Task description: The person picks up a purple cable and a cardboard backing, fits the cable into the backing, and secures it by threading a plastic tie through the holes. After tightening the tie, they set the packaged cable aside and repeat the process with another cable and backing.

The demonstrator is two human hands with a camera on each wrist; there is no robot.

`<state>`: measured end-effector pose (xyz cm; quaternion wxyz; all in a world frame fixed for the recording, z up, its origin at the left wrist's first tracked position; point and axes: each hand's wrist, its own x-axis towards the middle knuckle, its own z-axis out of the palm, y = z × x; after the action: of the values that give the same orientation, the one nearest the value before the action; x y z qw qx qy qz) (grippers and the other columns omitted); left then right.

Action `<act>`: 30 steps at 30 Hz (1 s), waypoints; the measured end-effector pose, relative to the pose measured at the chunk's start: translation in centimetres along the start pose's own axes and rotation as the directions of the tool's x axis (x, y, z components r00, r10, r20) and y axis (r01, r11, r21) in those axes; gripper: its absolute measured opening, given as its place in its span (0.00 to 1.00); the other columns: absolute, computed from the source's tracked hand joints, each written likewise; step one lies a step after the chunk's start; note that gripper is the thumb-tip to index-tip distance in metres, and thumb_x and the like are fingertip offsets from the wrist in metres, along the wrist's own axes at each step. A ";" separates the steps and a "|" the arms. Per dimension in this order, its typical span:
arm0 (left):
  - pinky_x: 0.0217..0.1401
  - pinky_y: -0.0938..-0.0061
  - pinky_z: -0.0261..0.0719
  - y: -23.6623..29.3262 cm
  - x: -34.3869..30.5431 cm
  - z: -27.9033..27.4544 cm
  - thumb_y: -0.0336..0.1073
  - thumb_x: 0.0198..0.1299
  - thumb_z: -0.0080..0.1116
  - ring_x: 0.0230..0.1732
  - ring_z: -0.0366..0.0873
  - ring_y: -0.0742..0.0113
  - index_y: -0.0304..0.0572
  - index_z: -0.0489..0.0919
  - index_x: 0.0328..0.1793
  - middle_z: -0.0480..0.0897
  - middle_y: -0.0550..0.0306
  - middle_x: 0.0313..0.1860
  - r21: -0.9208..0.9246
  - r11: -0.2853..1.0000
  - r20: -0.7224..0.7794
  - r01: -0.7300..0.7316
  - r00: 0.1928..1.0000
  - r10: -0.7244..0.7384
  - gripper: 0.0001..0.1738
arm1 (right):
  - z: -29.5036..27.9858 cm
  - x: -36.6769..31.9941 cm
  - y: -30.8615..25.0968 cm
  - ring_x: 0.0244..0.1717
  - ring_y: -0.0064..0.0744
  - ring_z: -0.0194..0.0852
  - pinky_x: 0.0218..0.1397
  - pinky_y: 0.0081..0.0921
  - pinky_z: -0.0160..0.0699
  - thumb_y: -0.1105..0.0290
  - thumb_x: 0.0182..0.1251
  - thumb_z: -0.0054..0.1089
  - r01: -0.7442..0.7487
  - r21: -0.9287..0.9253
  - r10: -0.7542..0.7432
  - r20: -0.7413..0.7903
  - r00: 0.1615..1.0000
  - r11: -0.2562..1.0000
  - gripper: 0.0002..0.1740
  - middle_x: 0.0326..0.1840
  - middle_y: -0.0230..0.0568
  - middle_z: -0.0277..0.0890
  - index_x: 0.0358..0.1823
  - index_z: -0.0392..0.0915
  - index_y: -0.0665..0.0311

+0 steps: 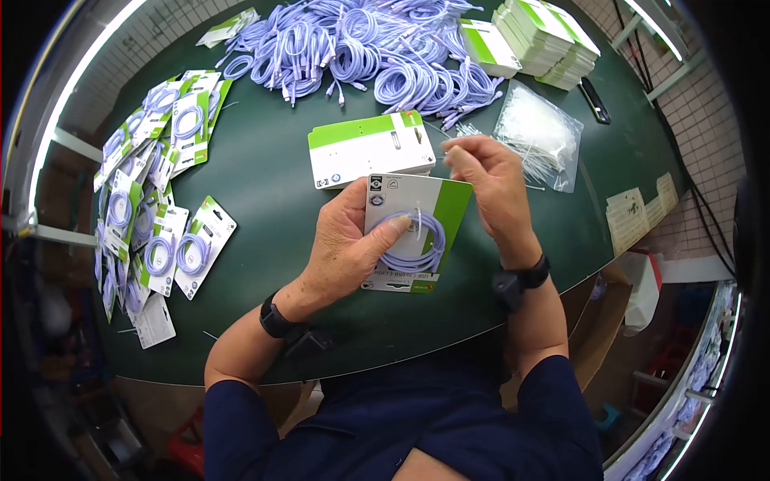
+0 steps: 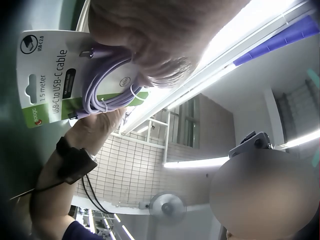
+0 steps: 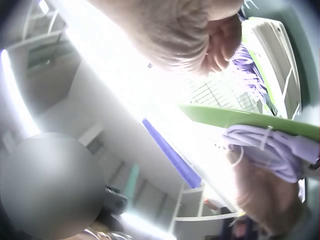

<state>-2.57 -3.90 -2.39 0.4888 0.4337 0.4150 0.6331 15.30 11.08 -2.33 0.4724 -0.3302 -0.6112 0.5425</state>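
Note:
The left hand grips a white and green card by its left side, thumb lying over a coiled lilac cable. A white tie stands up from the coil; in the left wrist view another tie loops round the coil on the card. Just right of the card's top corner, the right hand is raised, fingers curled with thumb and fingertips close together; whether a thin tie is between them I cannot tell. The right wrist view shows the hand apart from the card's green edge.
Behind the held card lies a stack of cards. Loose lilac cables pile at the back, beside stacked cards. A bag of white ties and a black cutter lie right. Carded cables heap at left.

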 end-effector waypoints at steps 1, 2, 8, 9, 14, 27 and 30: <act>0.64 0.70 0.87 0.0 0.0 0.1 0.25 0.74 0.65 0.58 0.87 0.68 0.30 0.77 0.72 0.88 0.50 0.61 0.008 1.000 0.017 0.014 1.000 -0.014 0.23 | -0.1 0.2 0.0 0.38 0.19 0.84 0.40 0.18 0.84 0.75 0.73 0.74 -0.199 0.104 0.178 0.180 0.967 0.975 0.10 0.43 0.36 0.88 0.50 0.85 0.70; 0.65 0.70 0.87 0.0 -0.1 0.1 0.25 0.74 0.66 0.59 0.87 0.68 0.29 0.77 0.72 0.88 0.50 0.62 0.016 1.000 0.030 0.011 0.999 -0.011 0.23 | -0.1 0.2 -0.1 0.38 0.19 0.84 0.41 0.18 0.85 0.73 0.73 0.75 -0.400 0.172 0.317 0.371 0.873 0.900 0.11 0.44 0.35 0.88 0.49 0.85 0.71; 0.67 0.70 0.85 0.2 -0.5 -0.1 0.25 0.73 0.68 0.60 0.86 0.68 0.28 0.76 0.72 0.88 0.49 0.62 0.050 0.999 0.079 0.006 0.997 -0.010 0.23 | 0.1 -0.4 2.1 0.40 0.19 0.87 0.46 0.17 0.87 0.68 0.73 0.77 -0.618 0.350 0.239 0.702 0.671 0.704 0.11 0.43 0.35 0.89 0.47 0.86 0.68; 0.67 0.70 0.85 0.1 -0.5 -0.2 0.25 0.73 0.68 0.60 0.86 0.68 0.28 0.76 0.72 0.88 0.49 0.62 0.058 0.998 0.084 0.012 0.996 -0.017 0.23 | 0.0 -0.4 2.2 0.40 0.19 0.87 0.46 0.17 0.88 0.67 0.72 0.78 -0.627 0.345 0.237 0.716 0.657 0.698 0.12 0.43 0.35 0.89 0.46 0.85 0.67; 0.66 0.70 0.86 -0.2 -0.4 0.0 0.25 0.73 0.68 0.59 0.87 0.67 0.28 0.76 0.71 0.88 0.49 0.61 0.066 0.998 0.079 0.011 0.997 -0.016 0.23 | -0.2 -0.3 2.3 0.39 0.18 0.85 0.45 0.17 0.87 0.65 0.70 0.80 -0.657 0.313 0.238 0.757 0.609 0.686 0.14 0.42 0.32 0.87 0.43 0.83 0.64; 0.62 0.71 0.88 0.2 -0.5 0.3 0.24 0.70 0.70 0.56 0.88 0.69 0.29 0.78 0.69 0.89 0.49 0.59 0.055 0.997 0.016 0.058 0.998 -0.059 0.24 | 1.9 -0.9 1.8 0.29 0.22 0.71 0.30 0.26 0.71 0.73 0.72 0.71 0.442 -0.347 -0.323 0.349 0.880 0.827 0.10 0.31 0.32 0.76 0.37 0.76 0.65; 0.59 0.72 0.88 0.2 -0.4 0.2 0.25 0.67 0.72 0.53 0.88 0.70 0.30 0.79 0.67 0.90 0.50 0.56 0.089 0.996 -0.005 0.030 1.000 -0.030 0.24 | 2.4 -0.9 1.8 0.28 0.38 0.75 0.30 0.32 0.74 0.73 0.69 0.71 0.507 -0.373 -0.396 0.338 0.854 0.777 0.10 0.32 0.41 0.77 0.35 0.76 0.64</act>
<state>-2.34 -4.27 -2.17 0.4776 0.4474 0.4503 0.6074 13.12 9.72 -4.21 0.4224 -0.2045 -0.8334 0.2918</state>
